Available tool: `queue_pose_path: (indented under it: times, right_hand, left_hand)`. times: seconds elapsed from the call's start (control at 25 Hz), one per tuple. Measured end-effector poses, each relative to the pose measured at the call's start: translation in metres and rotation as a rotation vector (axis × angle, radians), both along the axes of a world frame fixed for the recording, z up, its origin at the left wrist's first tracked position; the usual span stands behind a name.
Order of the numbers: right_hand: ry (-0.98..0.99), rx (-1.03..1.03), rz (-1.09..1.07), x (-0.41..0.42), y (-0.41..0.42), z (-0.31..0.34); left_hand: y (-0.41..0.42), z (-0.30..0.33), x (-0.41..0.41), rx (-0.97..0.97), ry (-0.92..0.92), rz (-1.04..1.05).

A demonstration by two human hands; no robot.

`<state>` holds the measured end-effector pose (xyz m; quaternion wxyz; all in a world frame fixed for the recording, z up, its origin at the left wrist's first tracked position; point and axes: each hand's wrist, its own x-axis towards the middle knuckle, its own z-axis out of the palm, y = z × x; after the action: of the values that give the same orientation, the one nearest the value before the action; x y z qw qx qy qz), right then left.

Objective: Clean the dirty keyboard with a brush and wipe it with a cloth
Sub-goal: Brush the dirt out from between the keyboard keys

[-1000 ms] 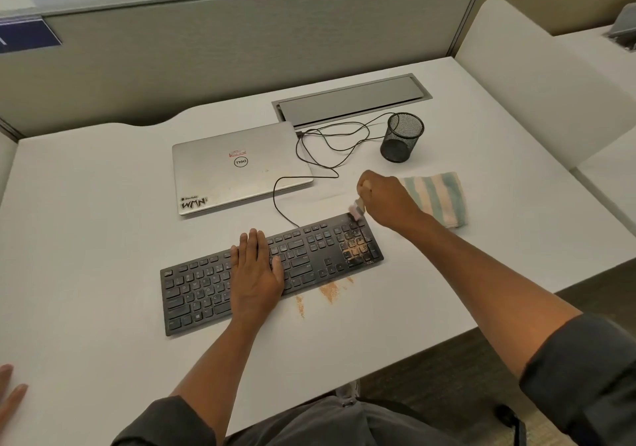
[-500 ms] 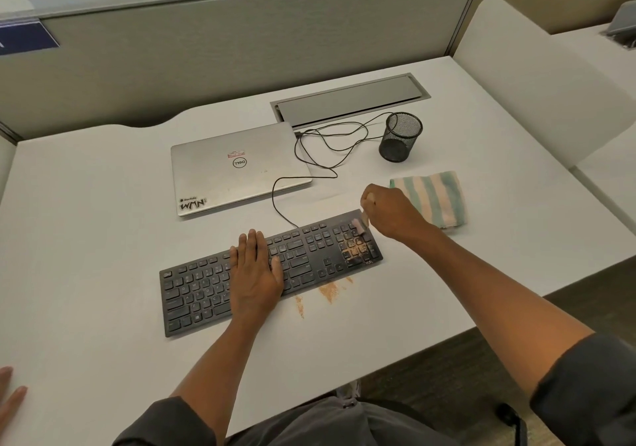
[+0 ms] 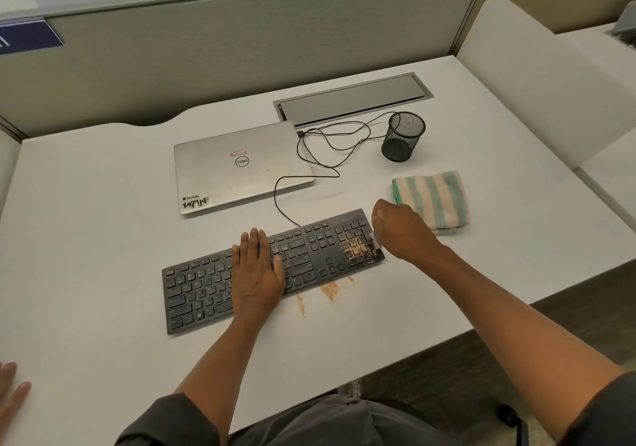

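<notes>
A black mesh cup (image 3: 403, 136) is standing behind the striped cloth (image 3: 433, 199). The left hand (image 3: 258, 270) is lying flat, fingers spread, on the keyboard (image 3: 206, 289); the right hand (image 3: 401, 230) is gripping a small brush (image 3: 375, 241) over the dusty number keys. The closed laptop (image 3: 237, 167) is showing "DELL".

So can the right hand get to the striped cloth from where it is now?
Probably yes. The right hand grips the brush at the keyboard's right end; the striped cloth lies just behind it with nothing between, though the brush occupies the hand.
</notes>
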<state>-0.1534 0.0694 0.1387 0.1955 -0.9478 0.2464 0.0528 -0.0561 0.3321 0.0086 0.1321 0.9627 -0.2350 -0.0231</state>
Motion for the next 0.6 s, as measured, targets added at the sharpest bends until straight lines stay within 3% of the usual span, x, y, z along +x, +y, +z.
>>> queue_pose_path:
  times: [0.24,0.6]
  right_hand:
    - [-0.006,-0.137,0.056,-0.006,-0.006,0.002]
    - [-0.008,-0.033,0.042,-0.022,0.002,0.008]
  left_hand:
    - [0.001,0.0,0.0,0.005,0.005,-0.001]
    - [0.001,0.001,-0.001,0.009,0.012,-0.003]
